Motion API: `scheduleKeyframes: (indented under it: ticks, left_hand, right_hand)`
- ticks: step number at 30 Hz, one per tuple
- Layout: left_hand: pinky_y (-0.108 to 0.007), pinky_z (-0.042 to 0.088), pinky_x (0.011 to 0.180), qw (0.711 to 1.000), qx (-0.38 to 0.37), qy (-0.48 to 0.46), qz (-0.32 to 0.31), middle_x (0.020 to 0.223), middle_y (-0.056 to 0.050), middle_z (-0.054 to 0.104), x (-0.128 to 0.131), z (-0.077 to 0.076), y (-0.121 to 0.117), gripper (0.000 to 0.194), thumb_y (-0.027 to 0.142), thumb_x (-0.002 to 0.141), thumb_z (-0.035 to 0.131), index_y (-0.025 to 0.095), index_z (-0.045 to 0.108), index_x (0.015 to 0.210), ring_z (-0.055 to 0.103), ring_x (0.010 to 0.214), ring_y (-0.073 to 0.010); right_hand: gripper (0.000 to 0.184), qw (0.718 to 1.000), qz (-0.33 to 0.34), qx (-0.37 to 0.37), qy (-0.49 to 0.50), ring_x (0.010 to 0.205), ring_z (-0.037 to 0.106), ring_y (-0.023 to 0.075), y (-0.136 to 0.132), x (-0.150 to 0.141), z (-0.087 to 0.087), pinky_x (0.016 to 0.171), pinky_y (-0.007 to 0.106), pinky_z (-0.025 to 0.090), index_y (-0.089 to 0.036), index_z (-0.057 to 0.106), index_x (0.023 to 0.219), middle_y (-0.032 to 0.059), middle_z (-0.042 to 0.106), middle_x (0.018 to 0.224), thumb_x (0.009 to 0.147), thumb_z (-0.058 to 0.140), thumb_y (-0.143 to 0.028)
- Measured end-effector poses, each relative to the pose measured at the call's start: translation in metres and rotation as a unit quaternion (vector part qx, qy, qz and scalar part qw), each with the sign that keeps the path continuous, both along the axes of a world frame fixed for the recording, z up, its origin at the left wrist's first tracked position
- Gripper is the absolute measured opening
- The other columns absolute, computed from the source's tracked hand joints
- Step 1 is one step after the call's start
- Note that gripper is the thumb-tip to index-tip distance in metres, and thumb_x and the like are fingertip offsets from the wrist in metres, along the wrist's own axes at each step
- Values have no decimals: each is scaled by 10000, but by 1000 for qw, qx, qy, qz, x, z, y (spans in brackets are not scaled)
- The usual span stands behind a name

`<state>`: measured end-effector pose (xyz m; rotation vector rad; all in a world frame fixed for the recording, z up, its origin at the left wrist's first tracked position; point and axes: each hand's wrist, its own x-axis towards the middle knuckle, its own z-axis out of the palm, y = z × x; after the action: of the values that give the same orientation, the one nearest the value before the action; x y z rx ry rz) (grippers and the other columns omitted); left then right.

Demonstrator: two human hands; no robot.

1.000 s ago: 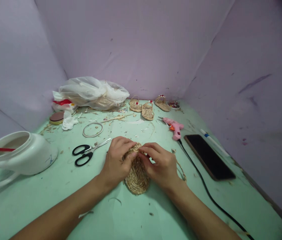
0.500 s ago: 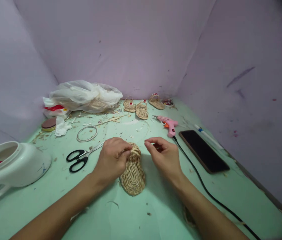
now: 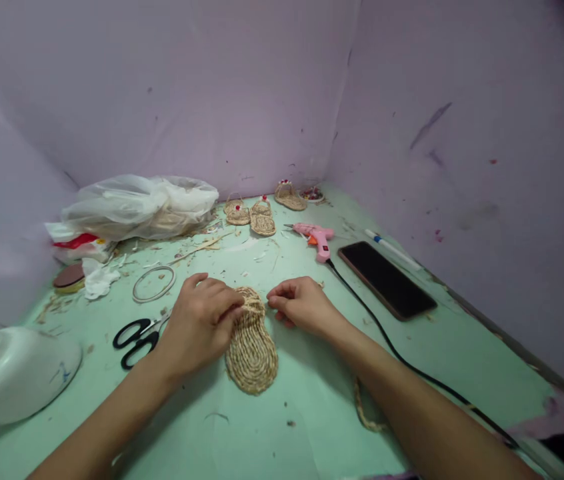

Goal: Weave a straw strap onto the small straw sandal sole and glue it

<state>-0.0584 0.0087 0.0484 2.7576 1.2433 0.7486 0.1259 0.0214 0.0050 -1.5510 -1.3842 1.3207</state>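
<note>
While the left hand (image 3: 201, 321) presses its fingers (image 3: 229, 312) closed on the far end of the oval woven straw sole (image 3: 251, 347), the right hand (image 3: 302, 305), loosely curled and empty, rests just beside that end; the sole's long axis runs from the fingers back toward the person on the green table (image 3: 312, 413).

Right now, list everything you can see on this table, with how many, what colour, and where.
woven sole: 1, straw, middle, between the hands
small straw sandals: 3, straw, far end by the wall
glue gun: 1, pink, right of the sandals
cord: 1, black, from the glue gun toward the near right
phone: 1, black, right side
pen: 1, white, beyond the phone
scissors: 1, black handles, left of the left hand
ring: 1, pale, behind the scissors
plastic bag: 1, clear, far left
jar: 1, white, near left, on its side
table: 1, green
left hand: fingers on the sole's far end
right hand: curled, beside the sole
</note>
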Motion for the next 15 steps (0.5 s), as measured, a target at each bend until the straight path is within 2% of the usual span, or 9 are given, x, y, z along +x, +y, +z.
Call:
scheduleKeyframes:
  ticks: [4, 8, 15]
  left_hand:
    - [-351, 401, 753, 996, -66, -56, 14, 694, -21, 663, -6, 1, 6, 82, 162, 754, 556, 178, 631, 729, 573, 710, -177]
    - [-332, 414, 733, 991, -97, -84, 24, 728, -24, 673, -12, 1, 8, 73, 192, 750, 571, 183, 638, 725, 582, 732, -180]
    - [-340, 411, 760, 989, -102, -105, 16, 734, -33, 672, -11, 0, 7, 67, 153, 740, 575, 172, 638, 726, 582, 745, -180]
  right_hand:
    - [150, 997, 10, -59, 57, 458, 566, 106, -2, -6, 5, 394, 193, 436, -122, 643, 786, 15, 626, 584, 696, 539, -62]
    - [241, 989, 29, -86, 117, 443, 552, 71, -6, -10, 11, 385, 172, 427, -128, 607, 790, 13, 643, 700, 648, 525, 48]
    - [139, 975, 31, -119, 184, 429, 542, 75, -5, -10, 11, 447, 210, 488, -111, 577, 732, -17, 576, 524, 702, 527, 15]
